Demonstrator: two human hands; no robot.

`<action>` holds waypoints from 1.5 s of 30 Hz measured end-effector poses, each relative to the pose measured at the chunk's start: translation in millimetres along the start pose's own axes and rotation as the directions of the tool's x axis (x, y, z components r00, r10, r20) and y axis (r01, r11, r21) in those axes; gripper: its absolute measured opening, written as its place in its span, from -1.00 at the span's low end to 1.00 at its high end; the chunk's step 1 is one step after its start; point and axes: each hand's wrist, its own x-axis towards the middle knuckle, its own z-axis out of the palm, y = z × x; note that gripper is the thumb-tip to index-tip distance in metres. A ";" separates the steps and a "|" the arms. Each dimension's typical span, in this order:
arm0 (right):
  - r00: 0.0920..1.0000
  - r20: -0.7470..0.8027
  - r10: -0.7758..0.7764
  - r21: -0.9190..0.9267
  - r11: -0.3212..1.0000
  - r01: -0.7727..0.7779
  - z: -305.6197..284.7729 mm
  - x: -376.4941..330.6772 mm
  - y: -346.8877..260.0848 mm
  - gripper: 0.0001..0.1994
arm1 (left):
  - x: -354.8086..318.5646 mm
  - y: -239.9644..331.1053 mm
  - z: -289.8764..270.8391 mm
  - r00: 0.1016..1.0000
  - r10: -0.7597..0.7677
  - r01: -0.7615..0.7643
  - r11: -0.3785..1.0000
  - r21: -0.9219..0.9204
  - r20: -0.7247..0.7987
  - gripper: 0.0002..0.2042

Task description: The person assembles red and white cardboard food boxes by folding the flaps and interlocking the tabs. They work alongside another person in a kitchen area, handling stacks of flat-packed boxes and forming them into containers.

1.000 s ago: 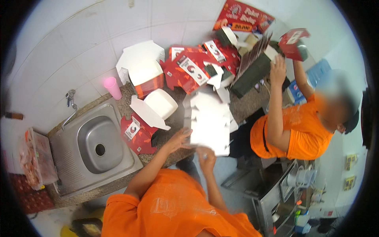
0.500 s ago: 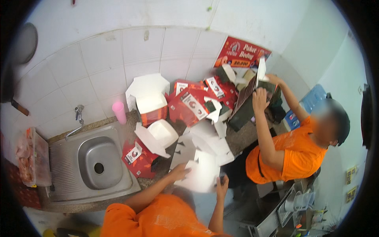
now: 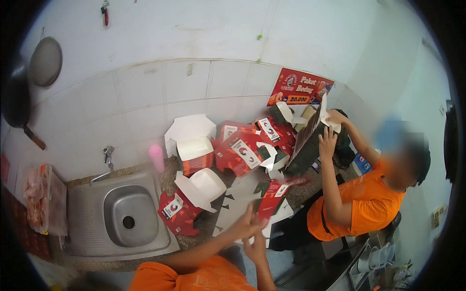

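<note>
A red and dark-green folding carton (image 3: 273,201), blurred by motion, stands tilted in front of me above the pile. My left hand (image 3: 246,225) is closed at its lower left edge. Just below, my right hand (image 3: 256,248) is raised close to the left fingers; blur hides whether it grips the carton. Under the carton lie flat white carton blanks (image 3: 238,206). Left of them is an open white-lined box (image 3: 208,183), beside a flat red carton (image 3: 178,213). Behind stands a stack of nested boxes (image 3: 195,148), with more red cartons (image 3: 240,154) to its right.
A steel sink (image 3: 133,213) with a tap (image 3: 108,157) fills the left counter, a clear tub (image 3: 46,201) beyond it. A pink cup (image 3: 157,157) stands near the wall. At right, a co-worker in an orange shirt (image 3: 347,199) handles a dark carton stack (image 3: 306,153).
The carton in front of me has turned from its white side to its red side. My hands have come closer together. The camera view has tilted upward, showing more wall.
</note>
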 end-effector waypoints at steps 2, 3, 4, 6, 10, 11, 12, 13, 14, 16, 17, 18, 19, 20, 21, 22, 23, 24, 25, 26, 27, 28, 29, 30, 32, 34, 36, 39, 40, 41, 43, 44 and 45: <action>0.998 0.040 -0.053 -0.125 0.991 0.057 -5.0 7.8 -35.3 -0.19 | 17.2 -14.4 -6.9 0.995 0.066 -0.087 0.950 -0.301 -0.081 -0.41; 0.997 0.033 -0.066 -0.264 0.962 0.073 -8.5 5.5 -33.7 -0.20 | 16.9 -18.9 -11.7 0.992 0.074 -0.106 0.928 -0.356 -0.103 -0.48; 0.997 0.028 -0.077 -0.397 0.914 0.082 -14.6 -0.1 -29.0 -0.20 | 17.1 -22.5 -12.9 0.989 0.080 -0.125 0.904 -0.410 -0.124 -0.54; 0.994 -0.065 -0.085 -0.490 0.871 0.042 -23.4 -9.7 -13.4 -0.24 | 12.8 -20.6 -7.0 0.995 0.022 -0.076 0.822 -0.565 -0.102 -0.72; 0.946 -0.319 -0.061 -0.236 0.972 -0.017 -26.2 -18.9 5.0 -0.40 | 15.7 -15.7 -1.7 0.997 -0.046 0.072 0.689 -0.721 0.056 -0.78; 0.931 -0.362 -0.041 -0.130 0.992 -0.007 -25.2 -20.2 6.5 -0.44 | 18.1 -18.2 0.8 0.994 -0.058 0.109 0.659 -0.744 0.094 -0.80; 0.919 -0.393 -0.026 -0.043 0.999 0.010 -25.2 -19.5 6.4 -0.46 | 21.2 -18.4 3.7 0.994 -0.079 0.108 0.631 -0.768 0.075 -0.80; 0.911 -0.412 -0.033 0.000 0.999 0.036 -26.2 -20.6 5.0 -0.48 | 24.4 -18.3 7.6 0.993 -0.100 0.107 0.603 -0.791 0.057 -0.80; 0.901 -0.431 -0.053 0.015 0.998 0.066 -26.1 -21.4 3.1 -0.50 | 26.6 -18.4 11.0 0.992 -0.123 0.104 0.574 -0.812 0.040 -0.80; 0.885 -0.442 -0.144 -0.038 0.989 0.142 -32.2 -18.1 0.6 -0.50 | 23.2 -5.8 15.0 0.992 -0.126 0.063 0.566 -0.822 -0.011 -0.81; 0.890 -0.404 -0.213 -0.128 0.976 0.175 -39.5 -14.4 1.8 -0.49 | 17.8 1.3 19.3 0.990 -0.127 0.028 0.575 -0.818 -0.056 -0.81; 0.896 -0.353 -0.271 -0.234 0.952 0.196 -47.3 -11.2 2.6 -0.47 | 14.5 9.0 24.0 0.987 -0.126 -0.007 0.582 -0.813 -0.098 -0.81; 0.919 -0.249 -0.306 -0.384 0.902 0.196 -53.6 -8.5 4.8 -0.59 | 15.8 4.5 29.1 0.978 -0.129 -0.049 0.621 -0.782 -0.163 -0.81; 0.925 -0.210 -0.316 -0.402 0.890 0.213 -55.7 -2.6 6.3 -0.61 | 18.1 -5.6 36.3 0.965 -0.127 -0.090 0.658 -0.748 -0.228 -0.80; 0.931 -0.176 -0.320 -0.416 0.881 0.224 -56.3 2.5 8.7 -0.58 | 18.3 -16.3 42.6 0.949 -0.125 -0.124 0.698 -0.705 -0.290 -0.78; 0.934 -0.139 -0.328 -0.426 0.871 0.243 -55.9 9.2 8.6 -0.52 | 17.0 -23.4 44.7 0.949 -0.098 -0.136 0.731 -0.668 -0.300 -0.75; 0.929 -0.169 -0.329 -0.423 0.876 0.233 -53.6 14.1 2.3 -0.52 | 15.0 -30.2 45.9 0.948 -0.071 -0.149 0.763 -0.629 -0.310 -0.71; 0.933 -0.211 -0.291 -0.372 0.907 0.198 -53.4 15.6 1.1 -0.53 | 13.8 -33.6 48.4 0.948 -0.043 -0.163 0.787 -0.596 -0.316 -0.67; 0.935 -0.250 -0.252 -0.317 0.934 0.167 -52.8 16.5 0.3 -0.54 | 13.7 -36.2 50.6 0.946 -0.017 -0.182 0.800 -0.571 -0.325 -0.57; 0.935 -0.286 -0.211 -0.259 0.956 0.137 -52.1 18.6 -0.7 -0.55 | 17.0 -38.3 48.3 0.940 0.028 -0.213 0.828 -0.518 -0.341 -0.57; 0.954 -0.268 -0.136 -0.168 0.981 0.093 -54.1 18.9 -6.7 -0.57 | 18.9 -35.5 45.4 0.933 0.065 -0.236 0.853 -0.466 -0.354 -0.56; 0.965 -0.214 -0.155 -0.167 0.979 0.120 -55.1 17.5 -9.1 -0.58 | 20.8 -32.3 41.2 0.925 0.102 -0.259 0.874 -0.411 -0.365 -0.56; 0.972 -0.159 -0.174 -0.163 0.975 0.148 -56.4 15.5 -10.4 -0.58 | 19.8 -29.0 32.1 0.943 0.045 -0.184 0.896 -0.404 -0.329 -0.56; 0.974 -0.105 -0.199 -0.158 0.971 0.181 -56.7 14.0 -10.6 -0.59 | 16.9 -21.5 25.2 0.949 0.015 -0.140 0.915 -0.380 -0.314 -0.56; 0.962 -0.105 -0.250 -0.280 0.936 0.212 -49.5 8.9 -3.1 -0.55 | 10.4 -9.9 17.7 0.958 -0.045 -0.052 0.944 -0.327 -0.282 -0.56; 0.934 -0.221 -0.281 -0.370 0.910 0.186 -37.5 13.4 0.6 -0.52 | 8.8 -25.0 38.6 0.946 -0.004 -0.141 0.894 -0.426 -0.323 -0.57; 0.900 -0.343 -0.270 -0.349 0.926 0.145 -33.0 19.7 5.9 -0.47 | 3.6 -28.8 58.4 0.954 -0.013 -0.182 0.768 -0.614 -0.299 -0.62; 0.868 -0.469 -0.164 -0.131 0.985 0.115 -23.3 22.0 -9.3 -0.58 | -4.4 -9.0 54.7 0.913 0.198 -0.334 0.866 -0.372 -0.358 -0.65; 0.890 -0.433 -0.143 -0.086 0.989 0.117 -22.0 19.8 -11.6 -0.62 | -8.1 2.4 52.8 0.891 0.262 -0.380 0.878 -0.292 -0.371 -0.66; 0.910 -0.396 -0.123 -0.040 0.992 0.117 -21.3 17.5 -14.0 -0.65 | -6.1 -3.8 51.5 0.879 0.246 -0.368 0.894 -0.254 -0.409 -0.68; 0.939 -0.327 -0.104 -0.009 0.994 0.107 -29.5 16.7 -25.1 -0.63 | -10.4 -4.6 35.9 0.888 0.222 -0.310 0.936 -0.167 -0.402 -0.66; 0.937 -0.350 0.016 0.152 0.988 0.040 -29.1 11.4 -22.4 -0.64 | -14.0 -6.2 26.2 0.892 0.212 -0.281 0.952 -0.122 -0.400 -0.63; 0.925 -0.354 0.140 0.311 0.950 -0.025 -25.2 -0.2 -19.7 -0.65 | -20.9 -10.5 18.3 0.923 0.197 -0.212 0.977 -0.010 -0.329 -0.63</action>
